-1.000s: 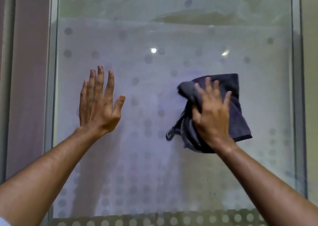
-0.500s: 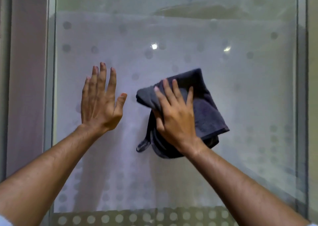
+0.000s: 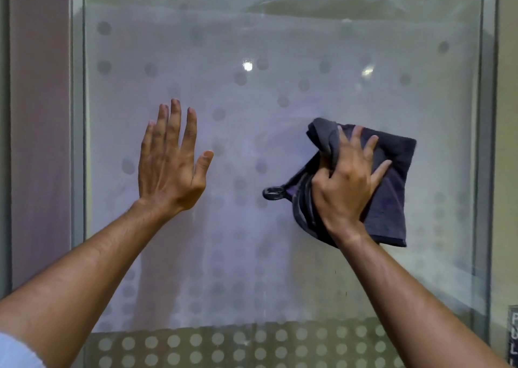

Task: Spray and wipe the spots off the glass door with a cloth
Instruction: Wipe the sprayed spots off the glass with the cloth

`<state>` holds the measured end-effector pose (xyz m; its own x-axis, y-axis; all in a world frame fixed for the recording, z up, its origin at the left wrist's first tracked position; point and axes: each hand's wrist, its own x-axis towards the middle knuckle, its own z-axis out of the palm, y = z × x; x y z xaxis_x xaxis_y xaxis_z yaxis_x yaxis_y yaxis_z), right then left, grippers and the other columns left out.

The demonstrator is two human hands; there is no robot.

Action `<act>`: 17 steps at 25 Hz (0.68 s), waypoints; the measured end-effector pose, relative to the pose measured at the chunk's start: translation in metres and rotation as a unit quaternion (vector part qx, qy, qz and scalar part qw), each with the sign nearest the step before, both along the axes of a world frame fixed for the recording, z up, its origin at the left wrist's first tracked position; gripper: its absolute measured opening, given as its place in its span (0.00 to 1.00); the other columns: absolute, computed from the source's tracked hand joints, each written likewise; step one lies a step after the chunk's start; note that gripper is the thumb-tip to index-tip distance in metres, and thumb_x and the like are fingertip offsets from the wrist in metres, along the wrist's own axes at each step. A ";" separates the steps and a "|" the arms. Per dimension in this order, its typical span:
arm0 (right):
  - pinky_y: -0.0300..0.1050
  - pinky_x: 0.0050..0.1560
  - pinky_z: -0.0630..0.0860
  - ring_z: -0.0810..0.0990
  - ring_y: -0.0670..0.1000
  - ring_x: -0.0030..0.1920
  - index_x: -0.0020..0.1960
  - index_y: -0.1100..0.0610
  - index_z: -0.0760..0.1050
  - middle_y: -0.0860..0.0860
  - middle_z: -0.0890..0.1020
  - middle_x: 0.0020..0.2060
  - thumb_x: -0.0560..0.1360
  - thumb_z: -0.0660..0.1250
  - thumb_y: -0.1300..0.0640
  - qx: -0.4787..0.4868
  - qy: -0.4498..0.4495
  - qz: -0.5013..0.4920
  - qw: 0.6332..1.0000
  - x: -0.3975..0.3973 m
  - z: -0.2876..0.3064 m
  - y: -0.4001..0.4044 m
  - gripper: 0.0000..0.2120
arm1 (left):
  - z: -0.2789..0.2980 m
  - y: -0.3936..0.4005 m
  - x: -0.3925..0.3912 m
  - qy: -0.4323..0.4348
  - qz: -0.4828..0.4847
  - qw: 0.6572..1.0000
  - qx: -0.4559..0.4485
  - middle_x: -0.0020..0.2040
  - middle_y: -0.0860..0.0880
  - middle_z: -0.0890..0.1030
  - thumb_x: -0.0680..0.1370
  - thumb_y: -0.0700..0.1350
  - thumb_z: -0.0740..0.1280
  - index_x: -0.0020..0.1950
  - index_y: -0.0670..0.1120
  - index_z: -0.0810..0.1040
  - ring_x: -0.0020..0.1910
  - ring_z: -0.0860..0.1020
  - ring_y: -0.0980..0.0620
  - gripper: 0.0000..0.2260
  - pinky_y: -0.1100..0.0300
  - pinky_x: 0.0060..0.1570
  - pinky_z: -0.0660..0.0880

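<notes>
The glass door [image 3: 280, 45] fills the view, hazy and covered in rows of faint round dots. My right hand [image 3: 346, 182] presses a dark grey cloth [image 3: 392, 196] flat against the pane right of centre, fingers spread over its bunched folds. A small hanging loop [image 3: 273, 193] sticks out from the cloth's left side. My left hand [image 3: 171, 163] rests flat on the glass left of centre, fingers apart, holding nothing. No spray bottle is in view.
Metal frame strips run down the left [image 3: 77, 143] and right [image 3: 486, 143] edges of the pane. A band of pale frosted dots [image 3: 224, 345] crosses the bottom. A small sign [image 3: 513, 339] shows at the lower right corner.
My right hand swept the cloth left toward the centre, then back to the right across the glass. My left hand stayed flat in the same place.
</notes>
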<state>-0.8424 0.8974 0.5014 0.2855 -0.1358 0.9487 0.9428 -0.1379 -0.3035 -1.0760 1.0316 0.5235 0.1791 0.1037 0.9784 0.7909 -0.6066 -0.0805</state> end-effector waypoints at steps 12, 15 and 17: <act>0.72 0.72 0.54 0.61 0.62 0.76 0.73 0.53 0.69 0.58 0.67 0.74 0.67 0.62 0.59 -0.114 -0.145 -0.051 0.981 0.045 -0.039 -0.036 0.33 | -0.007 0.003 0.002 0.001 -0.007 1.000 0.000 0.81 0.43 0.43 0.79 0.59 0.51 0.80 0.48 0.42 0.79 0.41 0.46 0.34 0.50 0.76 0.40; 0.74 0.72 0.49 0.57 0.62 0.77 0.75 0.52 0.66 0.57 0.65 0.75 0.68 0.62 0.62 -0.053 -0.024 -0.010 0.998 0.044 0.007 -0.034 0.34 | -0.009 0.005 0.002 -0.002 -0.003 1.000 0.003 0.81 0.43 0.42 0.79 0.59 0.51 0.80 0.48 0.41 0.79 0.41 0.46 0.34 0.49 0.76 0.40; 0.75 0.72 0.47 0.57 0.62 0.77 0.75 0.52 0.65 0.56 0.66 0.75 0.68 0.62 0.63 -0.037 -0.016 0.012 0.999 0.031 0.029 -0.025 0.34 | -0.009 0.005 0.003 -0.002 -0.002 1.000 0.005 0.81 0.43 0.43 0.79 0.58 0.51 0.80 0.48 0.41 0.79 0.41 0.46 0.34 0.48 0.77 0.41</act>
<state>-0.8109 0.8721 0.5309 0.2570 -0.0590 0.9646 0.9551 -0.1367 -0.2629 -1.0729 1.0368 0.5141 0.1750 0.0940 0.9801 0.7886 -0.6094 -0.0824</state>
